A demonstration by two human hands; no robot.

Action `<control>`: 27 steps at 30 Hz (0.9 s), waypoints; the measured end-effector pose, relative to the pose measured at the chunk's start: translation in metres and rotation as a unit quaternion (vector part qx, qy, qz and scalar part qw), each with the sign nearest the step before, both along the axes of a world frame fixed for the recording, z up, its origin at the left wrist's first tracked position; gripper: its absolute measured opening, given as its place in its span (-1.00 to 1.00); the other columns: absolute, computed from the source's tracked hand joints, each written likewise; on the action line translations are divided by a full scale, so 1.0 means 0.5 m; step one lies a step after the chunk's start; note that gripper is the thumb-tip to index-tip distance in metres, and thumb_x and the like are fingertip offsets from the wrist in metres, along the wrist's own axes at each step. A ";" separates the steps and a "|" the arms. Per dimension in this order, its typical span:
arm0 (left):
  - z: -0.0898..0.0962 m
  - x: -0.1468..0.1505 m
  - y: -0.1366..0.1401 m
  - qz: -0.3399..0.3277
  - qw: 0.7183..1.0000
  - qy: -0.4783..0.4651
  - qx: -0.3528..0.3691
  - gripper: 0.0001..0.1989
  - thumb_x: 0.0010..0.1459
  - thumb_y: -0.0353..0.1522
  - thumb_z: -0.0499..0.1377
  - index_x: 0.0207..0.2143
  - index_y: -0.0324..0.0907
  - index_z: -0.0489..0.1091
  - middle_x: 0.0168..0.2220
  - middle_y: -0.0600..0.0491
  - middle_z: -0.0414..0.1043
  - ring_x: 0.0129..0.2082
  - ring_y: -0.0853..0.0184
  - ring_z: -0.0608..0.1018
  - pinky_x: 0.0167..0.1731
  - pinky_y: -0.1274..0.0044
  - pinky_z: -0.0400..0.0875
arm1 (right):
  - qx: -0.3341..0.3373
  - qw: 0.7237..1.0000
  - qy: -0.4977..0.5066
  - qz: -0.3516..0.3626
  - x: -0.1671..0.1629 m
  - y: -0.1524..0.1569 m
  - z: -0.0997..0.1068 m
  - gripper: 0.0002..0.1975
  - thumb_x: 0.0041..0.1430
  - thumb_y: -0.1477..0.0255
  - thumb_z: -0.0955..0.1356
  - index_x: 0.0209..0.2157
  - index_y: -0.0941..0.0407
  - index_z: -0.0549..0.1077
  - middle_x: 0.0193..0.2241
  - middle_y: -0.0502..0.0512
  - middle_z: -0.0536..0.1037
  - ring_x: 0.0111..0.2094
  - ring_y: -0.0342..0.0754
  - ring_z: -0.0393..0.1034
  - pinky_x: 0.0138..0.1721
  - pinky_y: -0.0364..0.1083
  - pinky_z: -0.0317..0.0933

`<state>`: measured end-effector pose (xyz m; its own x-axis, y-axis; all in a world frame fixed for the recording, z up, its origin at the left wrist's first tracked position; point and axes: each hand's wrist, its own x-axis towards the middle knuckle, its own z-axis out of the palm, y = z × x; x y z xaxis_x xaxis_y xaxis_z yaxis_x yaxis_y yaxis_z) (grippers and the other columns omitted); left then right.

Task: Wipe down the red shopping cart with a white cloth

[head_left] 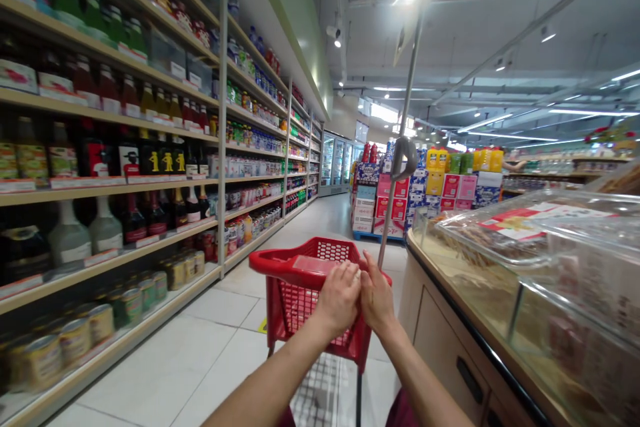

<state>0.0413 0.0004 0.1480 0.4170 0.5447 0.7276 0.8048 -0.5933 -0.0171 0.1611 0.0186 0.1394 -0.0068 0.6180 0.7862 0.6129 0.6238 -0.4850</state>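
A small red plastic shopping cart (295,303) stands in front of me, its mesh basket on dark legs. My left hand (341,297) lies over its handle bar at the right of the middle, fingers curled down over the bar. Right beside it is my right hand (377,295), the fingers stretched upward and the thumb side turned to the left hand. The two hands seem to touch where they meet. What lies between them, if anything, is hidden. A thin metal pole (407,87) with a grey clip rises behind the right hand.
Shelves (110,187) of bottles and cans line the left side. A wooden counter (445,327) with clear plastic covers runs close along the right. Ahead stand stacked drink cartons (395,197) on a blue pallet, and glass-door coolers (335,159) farther back. White floor tiles (210,340) lie between.
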 end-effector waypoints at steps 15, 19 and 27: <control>-0.005 -0.069 0.010 0.035 0.998 -0.051 0.009 -0.75 0.08 -0.35 0.00 -0.16 -0.10 0.30 0.01 -0.01 0.21 0.05 0.22 0.20 0.04 0.30 0.13 | 0.002 0.999 -0.024 -0.027 0.013 0.008 -0.013 -0.56 0.17 0.32 0.07 0.04 0.16 0.18 -0.14 0.18 0.43 -0.11 0.00 0.29 -0.07 0.07 0.10; -0.011 -0.087 0.013 -0.007 1.000 -0.013 0.016 -0.73 0.07 -0.37 0.01 -0.13 -0.07 0.27 0.03 0.01 0.19 0.07 0.24 0.18 0.06 0.30 0.09 | 0.019 0.999 -0.040 -0.016 0.023 0.003 -0.016 -0.59 0.17 0.35 0.07 0.02 0.14 0.20 -0.14 0.16 0.42 -0.10 -0.04 0.29 -0.07 0.03 0.11; -0.002 -0.111 0.015 0.061 0.994 -0.089 0.014 -0.75 0.08 -0.35 0.00 -0.16 -0.15 0.28 -0.02 -0.04 0.23 0.01 0.21 0.24 0.02 0.28 0.15 | 0.036 0.996 -0.072 -0.045 0.008 -0.014 -0.016 -0.62 0.18 0.37 0.07 -0.07 0.17 0.31 -0.19 0.15 0.46 -0.17 -0.04 0.31 -0.08 0.02 0.06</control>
